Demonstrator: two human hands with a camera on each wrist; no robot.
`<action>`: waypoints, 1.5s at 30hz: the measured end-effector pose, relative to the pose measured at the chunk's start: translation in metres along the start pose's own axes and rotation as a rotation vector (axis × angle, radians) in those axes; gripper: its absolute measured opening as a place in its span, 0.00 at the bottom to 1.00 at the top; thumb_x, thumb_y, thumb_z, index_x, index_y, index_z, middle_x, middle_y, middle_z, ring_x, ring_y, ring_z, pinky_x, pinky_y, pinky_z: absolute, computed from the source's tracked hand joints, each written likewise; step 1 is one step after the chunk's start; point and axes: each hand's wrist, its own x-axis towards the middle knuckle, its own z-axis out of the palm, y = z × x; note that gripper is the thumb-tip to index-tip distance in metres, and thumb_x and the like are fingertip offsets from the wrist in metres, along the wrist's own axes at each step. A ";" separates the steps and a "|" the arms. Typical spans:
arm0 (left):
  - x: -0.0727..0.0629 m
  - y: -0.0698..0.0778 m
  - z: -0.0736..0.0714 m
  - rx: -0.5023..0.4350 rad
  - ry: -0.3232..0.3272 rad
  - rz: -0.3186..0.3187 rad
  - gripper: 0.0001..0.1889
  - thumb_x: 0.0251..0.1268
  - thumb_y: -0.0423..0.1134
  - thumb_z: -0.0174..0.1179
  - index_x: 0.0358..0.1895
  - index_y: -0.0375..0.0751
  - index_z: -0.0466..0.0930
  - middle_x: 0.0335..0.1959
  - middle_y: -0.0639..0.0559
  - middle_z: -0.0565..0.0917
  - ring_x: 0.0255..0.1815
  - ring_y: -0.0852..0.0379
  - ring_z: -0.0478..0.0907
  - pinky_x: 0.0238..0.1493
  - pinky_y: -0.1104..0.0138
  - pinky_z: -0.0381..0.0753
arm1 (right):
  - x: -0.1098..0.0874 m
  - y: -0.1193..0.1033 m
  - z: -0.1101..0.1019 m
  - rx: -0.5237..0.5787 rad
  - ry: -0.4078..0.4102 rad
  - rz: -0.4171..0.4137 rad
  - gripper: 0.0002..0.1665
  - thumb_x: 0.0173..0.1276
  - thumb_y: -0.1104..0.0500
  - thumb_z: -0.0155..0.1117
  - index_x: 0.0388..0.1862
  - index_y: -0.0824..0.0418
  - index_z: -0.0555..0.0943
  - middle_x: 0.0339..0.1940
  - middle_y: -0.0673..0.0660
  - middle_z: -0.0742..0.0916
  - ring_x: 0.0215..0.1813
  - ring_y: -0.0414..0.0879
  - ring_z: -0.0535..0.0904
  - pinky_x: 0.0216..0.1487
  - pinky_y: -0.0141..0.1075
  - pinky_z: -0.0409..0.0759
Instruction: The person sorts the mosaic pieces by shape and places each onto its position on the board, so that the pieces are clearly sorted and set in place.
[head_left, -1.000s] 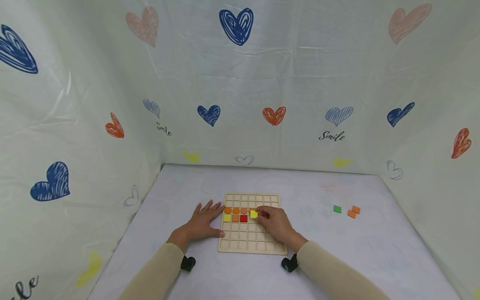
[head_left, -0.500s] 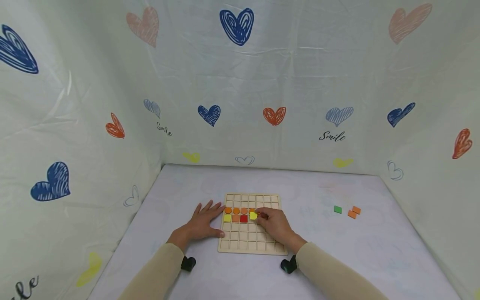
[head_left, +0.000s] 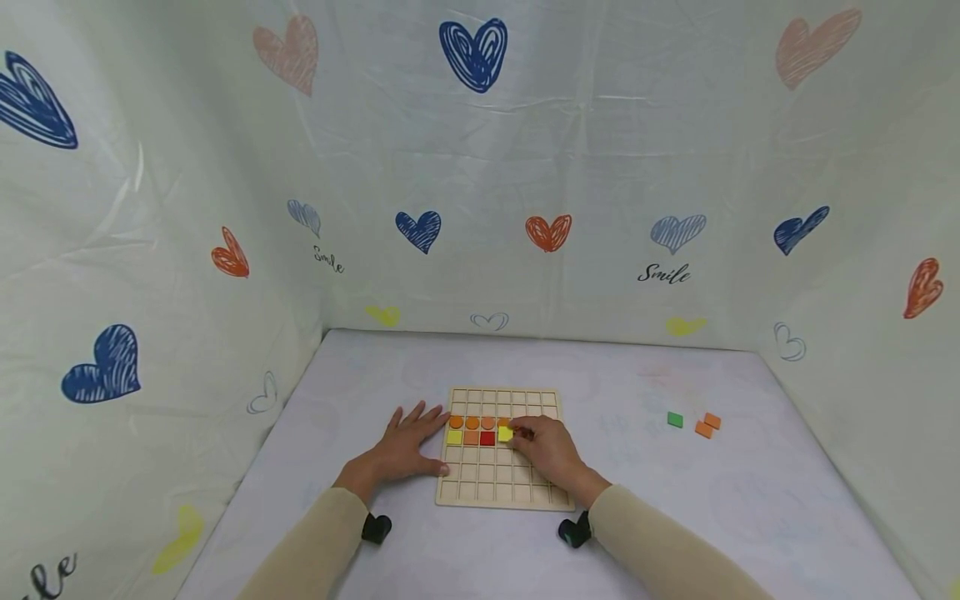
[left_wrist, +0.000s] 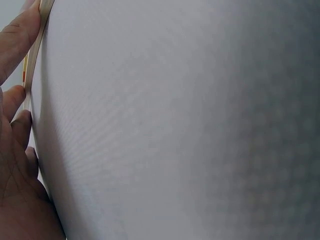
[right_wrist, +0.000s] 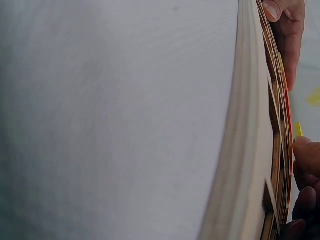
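Observation:
A wooden grid board (head_left: 506,493) lies flat on the table. My left hand (head_left: 401,446) is spread with its fingers straight, the index fingertip and thumb touching the board's left edge. Between the thumb and finger of my right hand (head_left: 551,450) a yellow square tile (head_left: 505,434) is pinched, over the cell just right of a red square tile (head_left: 487,438). In the right wrist view the yellow tile (right_wrist: 298,129) stands out slightly above the board. Left of the red tile sit an orange square tile (head_left: 471,437) and another yellow square tile (head_left: 454,437).
A row of orange round pieces (head_left: 472,422) fills cells above the square tiles; my right fingers hide part of it. Off to the right lie a green tile (head_left: 675,419) and two orange tiles (head_left: 703,429). A heart-printed white sheet (head_left: 600,167) hangs behind the table.
My right hand has brought the yellow square tile slightly left and toward me, lower over the cell beside the red tile. The left hand has stayed in place.

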 end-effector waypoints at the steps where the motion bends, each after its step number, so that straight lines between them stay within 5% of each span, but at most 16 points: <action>1: 0.000 0.000 0.000 -0.001 0.001 0.000 0.53 0.55 0.63 0.76 0.84 0.53 0.62 0.87 0.51 0.59 0.90 0.44 0.41 0.87 0.41 0.31 | 0.000 0.000 0.000 -0.004 -0.001 -0.003 0.13 0.68 0.60 0.76 0.51 0.58 0.91 0.35 0.45 0.87 0.37 0.38 0.76 0.41 0.32 0.80; 26: -0.001 0.000 -0.001 -0.004 0.007 0.021 0.53 0.54 0.62 0.77 0.83 0.51 0.63 0.86 0.50 0.60 0.89 0.42 0.43 0.86 0.39 0.32 | 0.001 -0.005 -0.001 -0.017 -0.063 -0.006 0.15 0.69 0.61 0.74 0.54 0.61 0.90 0.40 0.48 0.90 0.39 0.40 0.79 0.46 0.36 0.83; 34: 0.000 0.000 0.000 0.004 0.017 0.015 0.53 0.54 0.62 0.77 0.83 0.51 0.63 0.86 0.50 0.61 0.89 0.42 0.43 0.86 0.39 0.32 | 0.000 -0.004 -0.001 -0.012 -0.080 -0.011 0.13 0.70 0.60 0.75 0.52 0.59 0.91 0.54 0.56 0.91 0.53 0.48 0.87 0.57 0.47 0.88; 45: 0.000 0.000 -0.001 0.011 0.011 0.014 0.53 0.54 0.63 0.77 0.83 0.51 0.63 0.86 0.50 0.60 0.89 0.42 0.43 0.86 0.39 0.33 | 0.001 -0.004 -0.004 0.003 -0.059 0.007 0.13 0.71 0.61 0.73 0.53 0.58 0.90 0.43 0.49 0.89 0.41 0.41 0.78 0.48 0.38 0.83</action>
